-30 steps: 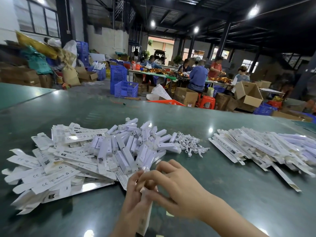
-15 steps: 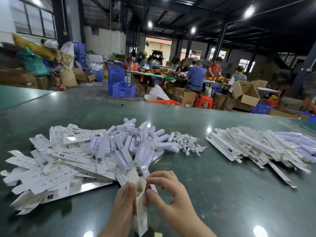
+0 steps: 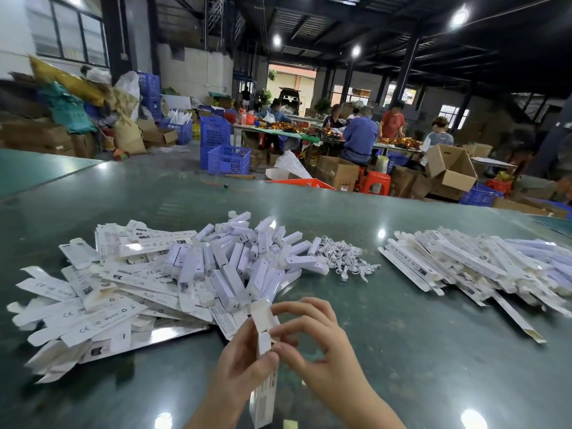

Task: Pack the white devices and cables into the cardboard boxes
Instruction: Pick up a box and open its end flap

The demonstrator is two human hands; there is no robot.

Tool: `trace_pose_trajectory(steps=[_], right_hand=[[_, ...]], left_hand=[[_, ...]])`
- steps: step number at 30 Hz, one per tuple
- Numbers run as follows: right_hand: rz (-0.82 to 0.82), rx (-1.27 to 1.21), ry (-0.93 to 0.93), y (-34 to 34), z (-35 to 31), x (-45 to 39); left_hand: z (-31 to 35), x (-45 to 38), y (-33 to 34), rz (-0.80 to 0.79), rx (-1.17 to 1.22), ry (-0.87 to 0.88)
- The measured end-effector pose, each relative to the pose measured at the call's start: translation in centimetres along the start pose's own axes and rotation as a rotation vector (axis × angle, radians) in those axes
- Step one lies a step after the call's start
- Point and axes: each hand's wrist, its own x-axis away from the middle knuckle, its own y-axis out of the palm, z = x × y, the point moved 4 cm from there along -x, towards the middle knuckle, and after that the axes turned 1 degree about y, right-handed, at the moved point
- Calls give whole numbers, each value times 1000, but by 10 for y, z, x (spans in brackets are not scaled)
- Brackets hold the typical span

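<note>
I hold a narrow white cardboard box upright at the near edge, its top flap open. My left hand grips the box's side. My right hand pinches the box's top end, where a white piece shows in the opening. Behind them lies a heap of white devices on top of flat unfolded white boxes. A small tangle of white cables lies just right of the devices. At the right sits a pile of closed long white boxes.
The green glossy table stretches far ahead. Beyond it are blue crates, brown cartons, red stools and several people working at a far table.
The box has come up more upright between my hands. My right hand shifted from lying over the box to pinching its top end, and the flap now stands open.
</note>
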Motion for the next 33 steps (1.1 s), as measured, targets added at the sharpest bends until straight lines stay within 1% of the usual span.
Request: trace_pose_trajectory(steps=[2, 4, 7, 12, 14, 16, 18, 20, 24, 27, 29, 33], right_hand=[[-13, -44, 28, -1, 2, 2], [-24, -62, 29, -2, 3, 4], [4, -40, 5, -6, 3, 4], [16, -6, -33, -9, 2, 2], [14, 17, -38, -10, 3, 0], [6, 27, -29, -9, 5, -2], [-19, 21, -19, -8, 6, -2], [-35, -10, -18, -8, 6, -3], [-11, -146, -68, -13, -2, -3], [-3, -249, 24, -11, -4, -3], [26, -252, 88, -8, -1, -4], [31, -270, 64, -6, 0, -2]], left_hand=[[-3, 1, -4, -43, -28, -1], [-3, -1, -6, -45, -56, -8], [-5, -6, -7, -32, -34, -12], [4, -7, -1, -99, -57, 8], [5, -6, 3, -46, -112, 76], [7, -2, 2, 85, -230, 227], [9, 2, 2, 133, -265, 313], [10, 4, 3, 105, -281, 346], [11, 5, 2, 56, -338, 356], [16, 5, 2, 73, -397, 380], [16, 5, 1, 85, -385, 400], [15, 7, 0, 87, -421, 444]])
